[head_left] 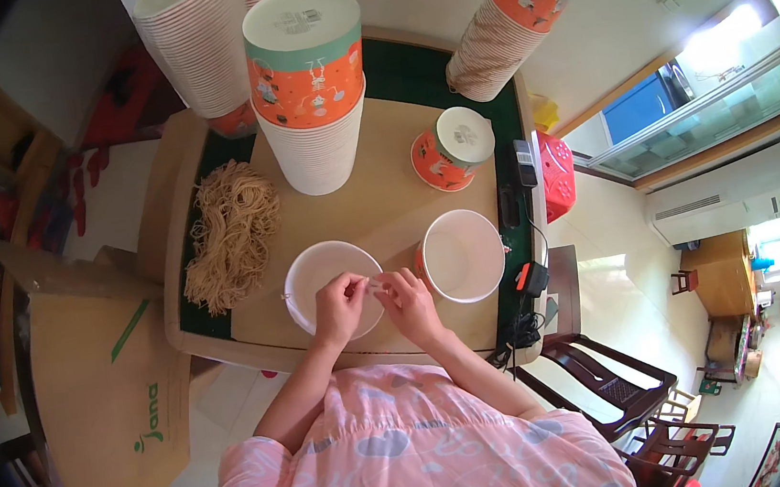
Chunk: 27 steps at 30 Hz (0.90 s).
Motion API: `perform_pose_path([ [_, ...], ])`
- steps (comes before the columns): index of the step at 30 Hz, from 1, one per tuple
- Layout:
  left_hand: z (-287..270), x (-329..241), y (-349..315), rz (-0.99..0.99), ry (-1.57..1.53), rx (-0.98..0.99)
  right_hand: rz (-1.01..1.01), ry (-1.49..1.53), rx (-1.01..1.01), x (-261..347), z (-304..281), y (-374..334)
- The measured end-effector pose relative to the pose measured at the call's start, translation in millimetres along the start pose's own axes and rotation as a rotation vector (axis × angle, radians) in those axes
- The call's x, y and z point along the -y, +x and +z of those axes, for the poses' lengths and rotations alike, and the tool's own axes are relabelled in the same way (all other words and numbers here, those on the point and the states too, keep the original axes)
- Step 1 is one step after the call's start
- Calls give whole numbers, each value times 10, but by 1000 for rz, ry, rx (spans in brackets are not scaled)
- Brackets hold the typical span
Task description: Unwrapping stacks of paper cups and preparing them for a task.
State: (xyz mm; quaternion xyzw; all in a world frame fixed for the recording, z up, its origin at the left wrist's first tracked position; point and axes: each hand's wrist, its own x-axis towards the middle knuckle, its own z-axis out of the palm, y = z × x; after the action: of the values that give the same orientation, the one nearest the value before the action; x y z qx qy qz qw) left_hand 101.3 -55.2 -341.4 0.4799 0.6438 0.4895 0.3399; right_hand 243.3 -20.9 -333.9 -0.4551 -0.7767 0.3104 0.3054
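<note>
My left hand (338,307) and my right hand (408,306) meet over the right side of a white-lined paper bucket (315,260) at the table's near edge. Thumb and fingers are pinched together on both. A small pale bit shows between the fingertips, too small to name. Just to the right, a second paper bucket (464,252) stands with its mouth up and a small knot-like bit on its right rim. Left of the buckets lies a tangled heap of tan cords (233,231).
A tall stack of nested paper buckets (310,89) stands behind, with more stacks (195,54) at back left and a leaning one (508,30) at back right. An orange bucket (449,152) rests upside down. A charger with cables (531,278) lies along the right edge; a cardboard box (105,401) stands left.
</note>
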Motion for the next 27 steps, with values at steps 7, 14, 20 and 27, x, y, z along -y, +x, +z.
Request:
perform_pose_path([
  [7, 6, -141, -45, -48, -141, 34, -30, 63, -38, 35, -71, 14],
  [14, -46, -270, -57, -57, -98, 70, -13, 36, -39, 39, -79, -24],
  [20, -109, -253, -151, -133, 43, 265, 26, 95, -72, -1, -60, -63],
  [27, -85, -405, -176, -108, -22, 201, -9, 130, -82, 1, -93, -119],
])
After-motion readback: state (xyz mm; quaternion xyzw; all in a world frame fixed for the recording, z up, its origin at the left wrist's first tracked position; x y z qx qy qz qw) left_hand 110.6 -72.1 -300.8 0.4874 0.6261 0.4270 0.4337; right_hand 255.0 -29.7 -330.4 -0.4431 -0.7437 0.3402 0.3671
